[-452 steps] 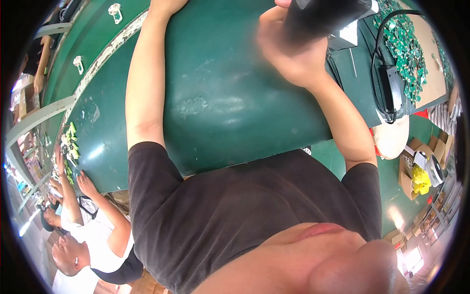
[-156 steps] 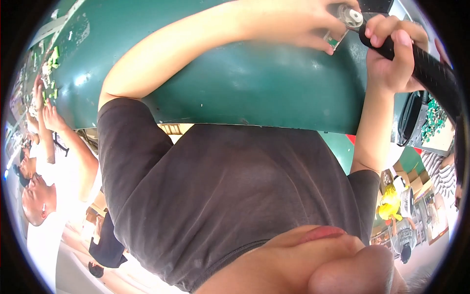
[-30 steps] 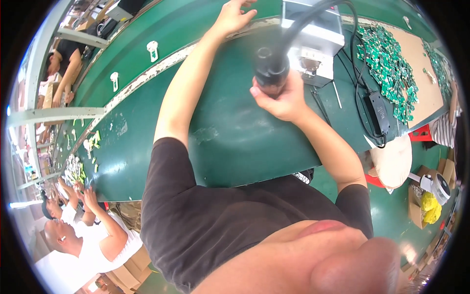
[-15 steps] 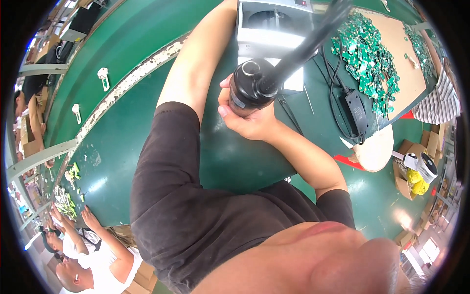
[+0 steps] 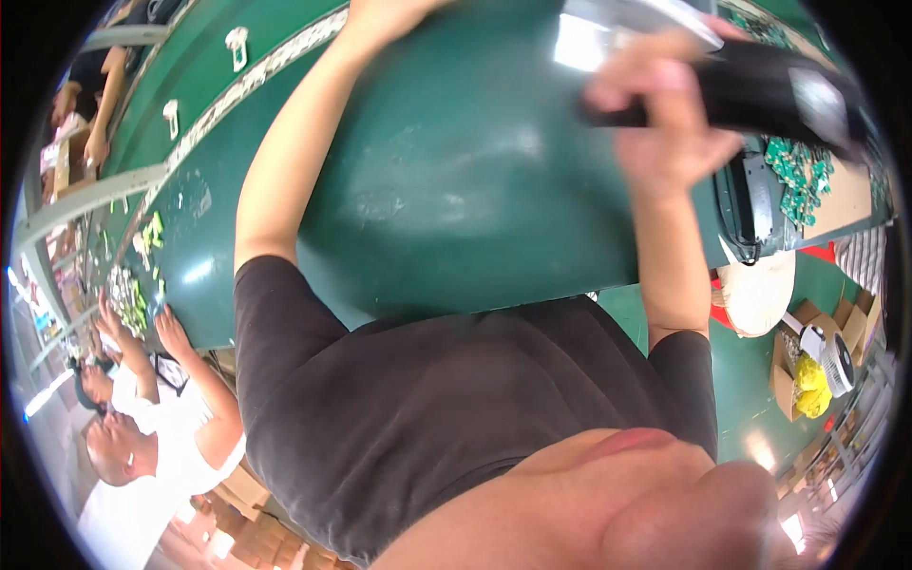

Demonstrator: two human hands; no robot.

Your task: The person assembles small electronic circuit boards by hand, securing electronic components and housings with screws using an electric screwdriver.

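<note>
Across the middle and upper part of the frame, a wide dark green surface (image 5: 456,190) is curving under the fisheye bend. The person's dark shirt is filling the lower centre. At the lower left, another person in a white top (image 5: 161,456) is reaching both arms toward the surface's edge. At the upper right, the right hand (image 5: 665,123) is gripping a black handheld tool (image 5: 760,90), blurred, with its fingers (image 5: 632,81) clenched around the handle just above the surface. At the right edge, a pile of small green circuit boards (image 5: 798,180) is lying on a tan sheet, beside a black flat device (image 5: 750,199). The left hand (image 5: 380,11) is stretching to the top edge of the frame; its fingers are cut off there, so their state cannot be told.
</note>
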